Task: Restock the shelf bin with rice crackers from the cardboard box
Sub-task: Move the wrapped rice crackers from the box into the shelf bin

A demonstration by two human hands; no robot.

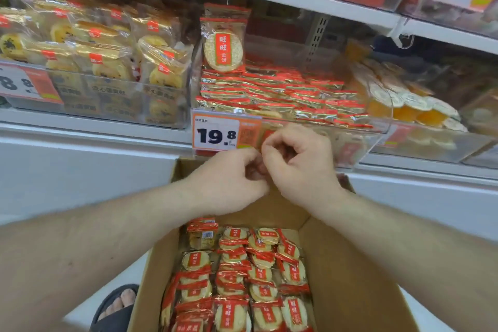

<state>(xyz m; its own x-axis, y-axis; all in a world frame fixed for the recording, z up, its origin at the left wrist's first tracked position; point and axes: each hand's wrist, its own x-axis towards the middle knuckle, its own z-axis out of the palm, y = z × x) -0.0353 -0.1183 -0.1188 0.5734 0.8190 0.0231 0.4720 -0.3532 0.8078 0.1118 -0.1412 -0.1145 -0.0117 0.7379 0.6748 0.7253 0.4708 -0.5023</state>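
Hands meet fingertip to fingertip over the far end of the open brown cardboard box (347,272). Left hand (229,178): fingers curled in, tips against the right hand; whether anything is pinched btwn them, cannot tell, blurred. Right hand (299,162): fingers curled, thumb and forefinger forming a loop, nothing clearly held.

Below the hands, toward the person: round rice crackers in clear wrappers w/ red labels (242,277), packed in rows inside the box.

Just beyond the hands: clear plastic shelf bin (350,148), holding flat stacks of red-and-gold cracker packs (283,94). One pack (223,40) stands upright at the bin's back left corner. White-and-orange price tag "19.8" (215,132) on the bin front, just left of the right hand.

Left of the hands, next bin: yellow pastries in clear wrappers (107,46). Right: orange jelly cups (415,108). Lower left: foot in a black sandal (121,307).
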